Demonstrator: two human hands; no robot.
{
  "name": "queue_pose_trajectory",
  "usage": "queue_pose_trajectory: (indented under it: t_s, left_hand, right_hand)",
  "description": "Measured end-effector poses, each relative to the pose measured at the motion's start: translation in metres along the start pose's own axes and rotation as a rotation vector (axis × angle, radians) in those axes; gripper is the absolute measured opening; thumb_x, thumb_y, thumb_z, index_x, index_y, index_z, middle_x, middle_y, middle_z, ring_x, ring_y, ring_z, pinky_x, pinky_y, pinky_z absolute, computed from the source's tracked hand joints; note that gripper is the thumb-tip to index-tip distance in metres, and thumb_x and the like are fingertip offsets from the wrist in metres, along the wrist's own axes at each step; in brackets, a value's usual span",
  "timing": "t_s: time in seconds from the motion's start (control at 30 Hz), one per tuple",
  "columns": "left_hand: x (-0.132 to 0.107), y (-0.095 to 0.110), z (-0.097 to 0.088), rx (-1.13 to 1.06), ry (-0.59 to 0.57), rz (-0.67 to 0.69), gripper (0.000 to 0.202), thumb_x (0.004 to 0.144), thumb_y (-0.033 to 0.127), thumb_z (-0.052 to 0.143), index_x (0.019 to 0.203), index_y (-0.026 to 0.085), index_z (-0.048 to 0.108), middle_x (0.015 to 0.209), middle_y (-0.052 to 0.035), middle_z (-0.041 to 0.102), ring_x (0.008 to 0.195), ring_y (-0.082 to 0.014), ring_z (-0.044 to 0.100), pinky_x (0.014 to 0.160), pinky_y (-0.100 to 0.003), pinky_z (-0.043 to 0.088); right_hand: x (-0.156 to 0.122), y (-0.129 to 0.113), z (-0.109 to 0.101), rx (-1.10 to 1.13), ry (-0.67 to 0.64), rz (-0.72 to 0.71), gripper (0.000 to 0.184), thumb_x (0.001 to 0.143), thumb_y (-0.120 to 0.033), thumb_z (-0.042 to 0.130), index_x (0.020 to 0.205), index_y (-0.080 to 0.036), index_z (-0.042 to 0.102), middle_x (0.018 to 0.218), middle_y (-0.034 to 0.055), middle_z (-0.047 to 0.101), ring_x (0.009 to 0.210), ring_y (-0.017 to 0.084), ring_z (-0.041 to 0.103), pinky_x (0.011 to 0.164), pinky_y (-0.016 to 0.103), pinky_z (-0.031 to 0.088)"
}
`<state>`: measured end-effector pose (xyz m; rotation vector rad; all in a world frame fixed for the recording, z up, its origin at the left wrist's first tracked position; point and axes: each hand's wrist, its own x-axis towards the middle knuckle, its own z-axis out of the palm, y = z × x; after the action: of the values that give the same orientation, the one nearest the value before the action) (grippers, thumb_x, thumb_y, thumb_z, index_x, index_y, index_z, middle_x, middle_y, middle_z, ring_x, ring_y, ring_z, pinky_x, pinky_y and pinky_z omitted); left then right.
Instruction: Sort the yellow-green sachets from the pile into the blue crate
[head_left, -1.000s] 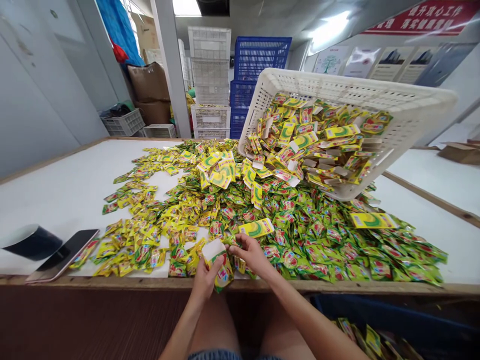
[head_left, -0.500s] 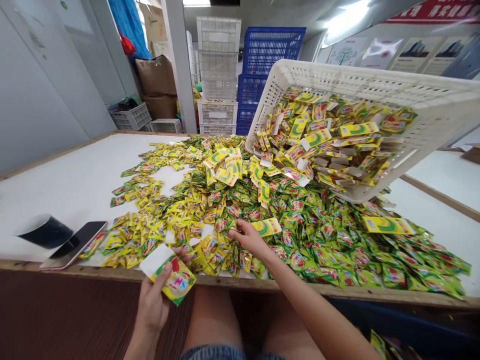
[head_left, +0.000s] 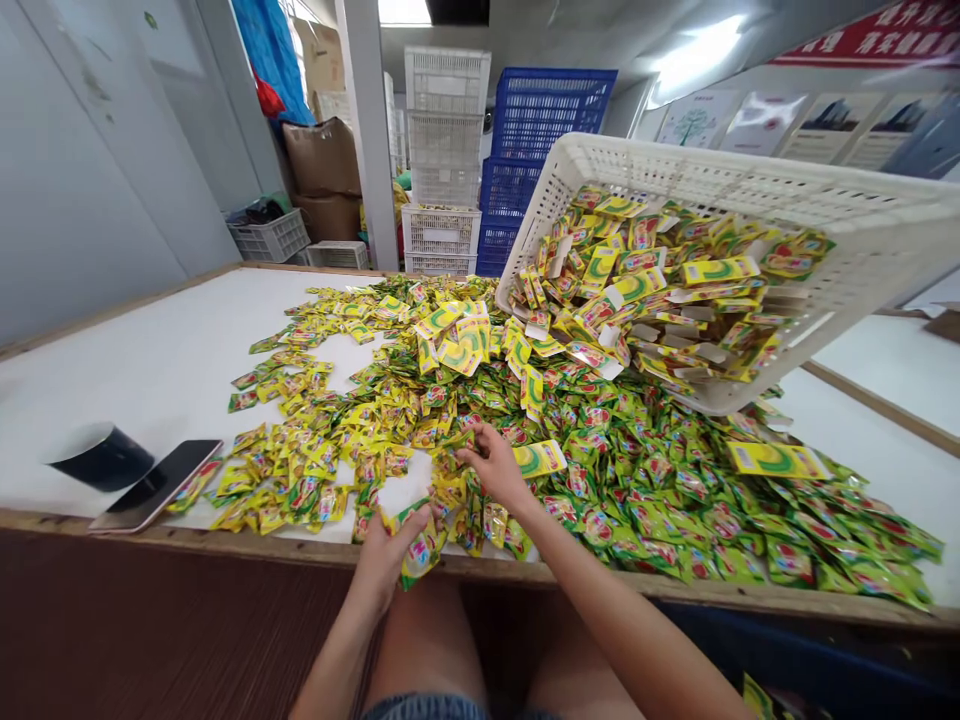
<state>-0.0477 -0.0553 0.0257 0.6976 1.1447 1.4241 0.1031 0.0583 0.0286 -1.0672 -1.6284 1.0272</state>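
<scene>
A wide heap of small yellow-green sachets [head_left: 600, 470] covers the white table [head_left: 150, 370]. My left hand [head_left: 384, 556] is at the table's near edge, closed on a larger yellow-green packet [head_left: 418, 545] with a white back. My right hand [head_left: 491, 462] rests on the heap just beyond it, fingers pinched on several small sachets [head_left: 459, 447]. A flat yellow packet [head_left: 540, 458] lies right beside that hand.
A white slatted basket [head_left: 825, 260] lies tipped over the heap's far right, spilling packets. A phone [head_left: 161, 483] and a dark cup [head_left: 101, 456] sit at the near left. Stacked white and blue crates [head_left: 525, 130] and boxes stand behind. A blue bin [head_left: 825, 680] sits below right.
My left hand has come back from the lower left up to the table edge with its packet. My right hand stays on the heap, gathering sachets.
</scene>
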Motion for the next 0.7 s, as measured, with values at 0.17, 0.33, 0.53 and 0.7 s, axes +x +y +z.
queue_pose_trajectory:
  t_s: [0.17, 0.33, 0.53, 0.7]
  left_hand:
    - [0.031, -0.011, 0.035, 0.152, -0.089, 0.035, 0.04, 0.055, 0.033, 0.076, 0.086, 0.012, 0.062, 0.081, -0.0076, 0.07, 0.074, -0.0211, 0.065, 0.07, -0.03, 0.049]
    - [0.037, -0.022, 0.052, 0.223, -0.337, 0.05, 0.034, 0.059, 0.034, 0.074, 0.082, 0.013, 0.062, 0.07, -0.0036, 0.068, 0.066, -0.0182, 0.063, 0.068, -0.029, 0.048]
    - [0.035, -0.033, 0.045, 0.221, -0.359, 0.025, 0.03, 0.059, 0.034, 0.074, 0.077, 0.014, 0.062, 0.064, -0.0014, 0.066, 0.058, -0.0159, 0.06, 0.062, -0.028, 0.046]
    - [0.035, -0.031, 0.043, 0.253, -0.341, 0.073, 0.034, 0.058, 0.036, 0.074, 0.08, 0.013, 0.063, 0.068, -0.0041, 0.068, 0.066, -0.0204, 0.062, 0.066, -0.031, 0.048]
  right_hand:
    - [-0.001, -0.042, -0.04, 0.165, -0.179, -0.059, 0.022, 0.072, -0.02, 0.055, 0.093, -0.019, 0.05, 0.081, 0.0004, 0.057, 0.078, 0.014, 0.055, 0.072, 0.027, 0.046]
    - [-0.009, -0.064, -0.053, -0.272, -0.305, -0.237, 0.019, 0.075, -0.008, 0.049, 0.089, -0.02, 0.054, 0.078, -0.0008, 0.058, 0.074, 0.013, 0.054, 0.068, 0.024, 0.041]
    - [-0.013, -0.054, -0.043, -0.558, -0.374, -0.408, 0.024, 0.075, -0.002, 0.048, 0.092, -0.019, 0.052, 0.082, 0.0015, 0.056, 0.078, 0.015, 0.051, 0.069, 0.024, 0.038]
    - [-0.017, -0.049, -0.033, -0.738, -0.409, -0.545, 0.026, 0.072, -0.003, 0.054, 0.094, -0.016, 0.051, 0.091, 0.0063, 0.052, 0.086, 0.019, 0.046, 0.075, 0.029, 0.039]
